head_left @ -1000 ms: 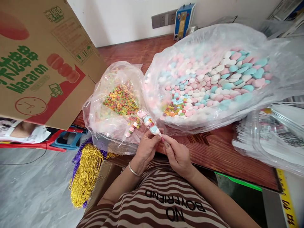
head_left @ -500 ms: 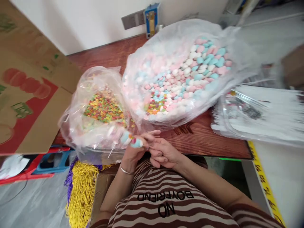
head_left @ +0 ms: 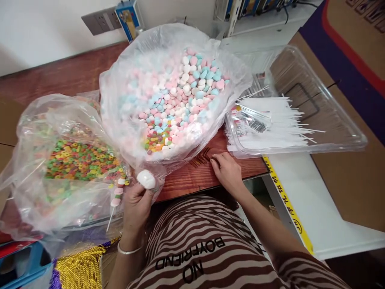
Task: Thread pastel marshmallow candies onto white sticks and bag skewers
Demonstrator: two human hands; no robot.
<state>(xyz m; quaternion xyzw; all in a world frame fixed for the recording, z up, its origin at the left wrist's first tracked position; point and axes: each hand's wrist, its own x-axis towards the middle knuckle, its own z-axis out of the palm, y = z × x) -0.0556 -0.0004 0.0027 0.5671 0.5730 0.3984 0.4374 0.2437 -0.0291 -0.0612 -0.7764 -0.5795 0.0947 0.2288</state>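
Note:
My left hand (head_left: 135, 204) pinches a candy skewer between thumb and fingers. A round white marshmallow (head_left: 146, 179) at its end faces the camera and hides what lies behind it. Just left of that hand, against the plastic, is another candy skewer (head_left: 118, 194) of pink and green pieces, its white stick pointing down. My right hand (head_left: 227, 172) rests at the table's front edge, fingers loosely bent and nothing visible in them. Beyond the hands lie a clear bag of pink, white and blue marshmallows (head_left: 183, 100) and a bag of coloured gummy rings (head_left: 81, 160).
At the right, a clear plastic tray (head_left: 327, 100) holds many white sticks (head_left: 270, 124). Dark brown marks (head_left: 200, 156) show on the wooden table (head_left: 186, 180). Cardboard boxes (head_left: 339, 172) stand right; yellow and purple fringe (head_left: 78, 269) hangs lower left.
My hands were together at the skewer; now they are apart. My right hand has moved to the table on the right. The view has turned right, showing more of the stick tray.

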